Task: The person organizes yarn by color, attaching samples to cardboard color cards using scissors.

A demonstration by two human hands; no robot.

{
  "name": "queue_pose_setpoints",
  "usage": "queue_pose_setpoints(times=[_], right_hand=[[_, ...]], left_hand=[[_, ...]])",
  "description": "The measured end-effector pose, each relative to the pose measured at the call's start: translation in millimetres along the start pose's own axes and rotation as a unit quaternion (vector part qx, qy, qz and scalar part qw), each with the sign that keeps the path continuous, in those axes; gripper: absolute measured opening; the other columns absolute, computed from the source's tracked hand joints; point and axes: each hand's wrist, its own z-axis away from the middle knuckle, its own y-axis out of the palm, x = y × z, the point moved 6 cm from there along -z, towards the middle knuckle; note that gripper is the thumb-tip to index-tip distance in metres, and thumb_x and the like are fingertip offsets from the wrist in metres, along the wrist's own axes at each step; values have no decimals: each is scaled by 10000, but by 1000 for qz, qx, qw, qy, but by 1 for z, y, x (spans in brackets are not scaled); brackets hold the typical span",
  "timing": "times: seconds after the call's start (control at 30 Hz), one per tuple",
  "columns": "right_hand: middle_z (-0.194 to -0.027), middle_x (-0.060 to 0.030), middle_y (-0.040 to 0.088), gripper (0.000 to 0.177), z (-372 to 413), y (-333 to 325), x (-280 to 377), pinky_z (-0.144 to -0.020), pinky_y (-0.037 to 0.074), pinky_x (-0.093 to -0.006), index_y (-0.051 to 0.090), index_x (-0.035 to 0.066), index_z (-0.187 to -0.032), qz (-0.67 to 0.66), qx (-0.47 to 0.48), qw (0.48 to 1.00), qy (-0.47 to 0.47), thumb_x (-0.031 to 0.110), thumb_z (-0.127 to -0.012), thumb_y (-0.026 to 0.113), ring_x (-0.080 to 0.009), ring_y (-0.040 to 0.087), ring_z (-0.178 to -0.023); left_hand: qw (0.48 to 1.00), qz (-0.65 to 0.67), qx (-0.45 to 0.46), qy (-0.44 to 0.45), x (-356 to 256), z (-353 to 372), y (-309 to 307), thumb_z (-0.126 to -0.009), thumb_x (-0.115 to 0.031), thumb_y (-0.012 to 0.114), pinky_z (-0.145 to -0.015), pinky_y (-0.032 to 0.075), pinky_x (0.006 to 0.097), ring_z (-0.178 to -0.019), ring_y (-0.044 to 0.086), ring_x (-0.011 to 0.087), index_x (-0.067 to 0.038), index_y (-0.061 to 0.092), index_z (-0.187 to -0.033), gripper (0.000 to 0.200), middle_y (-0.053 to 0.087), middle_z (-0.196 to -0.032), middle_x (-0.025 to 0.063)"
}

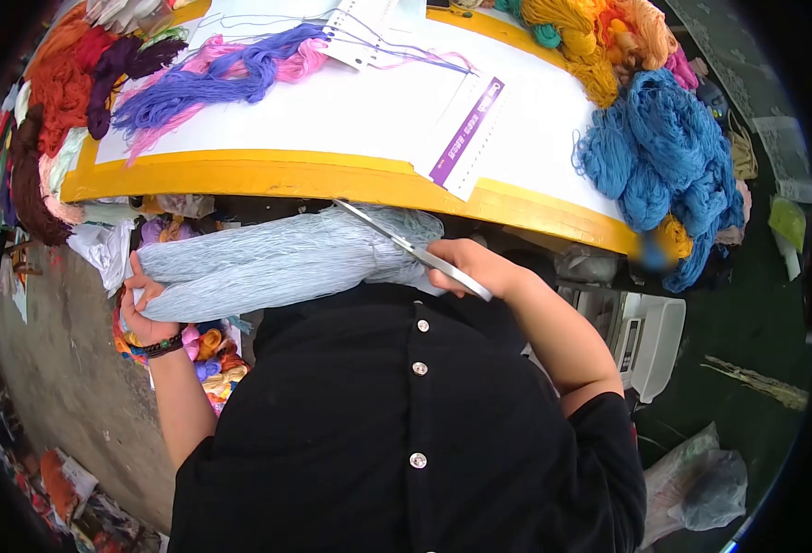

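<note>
A long skein of pale grey-blue thread lies across my lap, just under the table's front edge. My left hand is closed around its looped left end, with the thread spread over the fingers. At the skein's right end my right hand grips a pair of silver scissors. Their blades slant up and left over the thread, and the tip reaches the table edge. Part of the right end of the skein is hidden behind the scissors and the hand.
On the yellow-edged table lie purple and pink thread, a purple-striped card and blue skeins. Red skeins hang at the left corner. Colourful thread bundles sit below my left hand. A plastic container stands at right.
</note>
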Motion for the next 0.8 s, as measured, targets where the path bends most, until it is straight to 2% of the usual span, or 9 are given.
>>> queue_pose_setpoints(times=[0.03, 0.07, 0.17, 0.3, 0.5, 0.63, 0.8], right_hand=[[-623, -25, 519, 591, 6, -3, -5, -495, 410, -258, 559, 21, -858, 11, 0, 1000, -3, 609, -810, 588, -104, 509, -534], [-649, -33, 522, 646, 13, -6, -13, -505, 414, -260, 559, 18, -884, 12, 25, 999, 37, 657, -792, 567, -112, 518, -559], [-608, -27, 494, 687, 31, -11, -24, -493, 403, -256, 550, 21, -844, 39, 58, 996, 54, 704, -796, 505, -124, 510, -536], [-571, -17, 471, 664, 40, -8, -38, -492, 400, -258, 530, 28, -791, 19, 76, 994, 75, 693, -802, 511, -123, 500, -527], [-573, -2, 454, 659, 33, 3, -39, -511, 405, -255, 530, 30, -795, -12, 105, 992, 66, 689, -801, 520, -111, 478, -529], [-573, 1, 459, 658, 30, 4, -32, -514, 414, -258, 546, 28, -817, -51, 90, 994, 44, 685, -803, 521, -110, 487, -536], [-584, -2, 477, 652, 28, -3, -25, -506, 421, -251, 556, 27, -836, -26, 48, 995, 78, 678, -794, 543, -112, 497, -531]], left_hand=[[1000, 0, -1, -2, -1, 0, 0, -876, -142, 478, -729, 455, 285, -637, 519, 56, -135, 250, -1453, 620, 631, -996, -36], [1000, -19, -16, 10, -3, 1, 1, -886, -147, 463, -736, 455, 289, -637, 520, 53, -131, 257, -1449, 599, 631, -989, -40], [999, -40, -29, 23, -7, 3, 4, -906, -158, 433, -752, 455, 300, -638, 523, 51, -126, 268, -1443, 562, 631, -981, -44], [1000, -28, -13, 1, -10, -1, 1, -920, -168, 416, -788, 449, 325, -640, 527, 51, -129, 271, -1442, 543, 629, -987, -48], [999, -40, -19, 4, -12, 0, -2, -907, -161, 420, -808, 446, 342, -650, 526, 68, -134, 261, -1448, 564, 620, -1007, -42], [999, -35, -8, -1, -14, 0, 1, -898, -152, 423, -807, 447, 342, -656, 524, 77, -136, 252, -1452, 579, 618, -1007, -37], [999, -28, -2, -16, -13, 0, 3, -888, -141, 429, -803, 449, 340, -654, 524, 76, -143, 243, -1456, 597, 618, -1008, -40]])
